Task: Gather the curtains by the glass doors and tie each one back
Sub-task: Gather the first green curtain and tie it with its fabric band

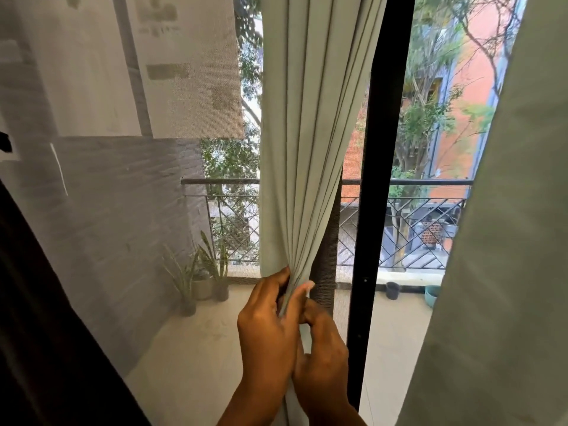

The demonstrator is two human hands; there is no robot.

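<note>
- The left hand (267, 330), at about 6 o'clock in the view, pinches the bunched folds of the pale grey-green pleated fabric curtain (307, 133) between thumb and curled fingers.
- The right hand (322, 348), touching the left one just to its 3 o'clock side, wraps its curled fingers round the same bundle slightly lower down.
- That curtain hangs from 12 o'clock down to the hands, its pleats drawn into a narrow neck at the grasp; it sits just beside the black vertical metal door frame (375, 179).
- To do the gathering well, it would seem wise to hold the neck firmly with one hand and sweep the loose pleats in evenly with the other, so no fold slips out before a tie goes round. No tie-back is visible here.
- A second pale grey-green curtain panel (507, 241) hangs at 3 o'clock, ungathered, so the task looks less than half done.
- At 9 o'clock a sheer white mesh curtain (92, 179) veils the glass.
- Beyond the glass, at 8 o'clock, spiky green plants in small grey pots (203, 278) stand on the balcony floor.
- Farther off runs a black metal balcony railing with diagonal bars (415, 229), with trees and an orange building behind.
</note>
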